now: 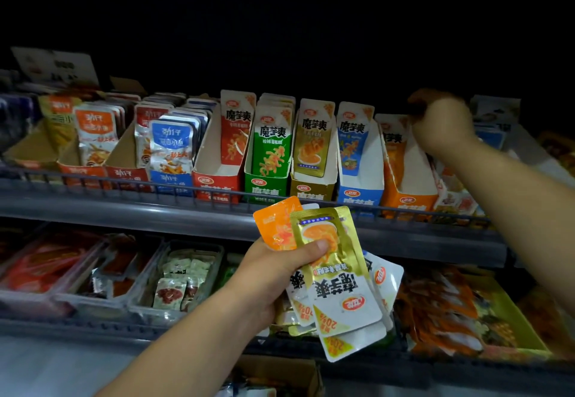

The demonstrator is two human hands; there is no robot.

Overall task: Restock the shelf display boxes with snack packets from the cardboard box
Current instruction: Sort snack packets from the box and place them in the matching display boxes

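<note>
Clamped between thumb and curled fingers, my left hand (280, 269) holds a fanned bunch of snack packets in front of the shelves. A gold packet (334, 259) lies on top under my thumb, an orange packet (273, 225) sticks out behind it at the upper left, and the white-backed packets (382, 278) hang down to the right, their print upside down.

Up at the right, my right hand (445, 123) reaches over the far end of the orange display box (407, 200), fingers bent downward — it is blurred, and I cannot tell whether it pinches anything.

That box stands at the right end of a row on the upper shelf. Left of it are the blue display box (357, 194), the gold display box (311, 189), the green display box (264, 186) and the red display box (214, 185), each with packets standing upright towards its far end. Further left are boxes of fish snacks (169, 147).

A wire rail (124, 183) runs along the near edge of the upper shelf. On the lower shelf are clear trays (93, 272) at the left and a loose heap of orange packets (441, 309) at the right. The cardboard box (305, 375) shows partly at the bottom edge, below my left forearm.
</note>
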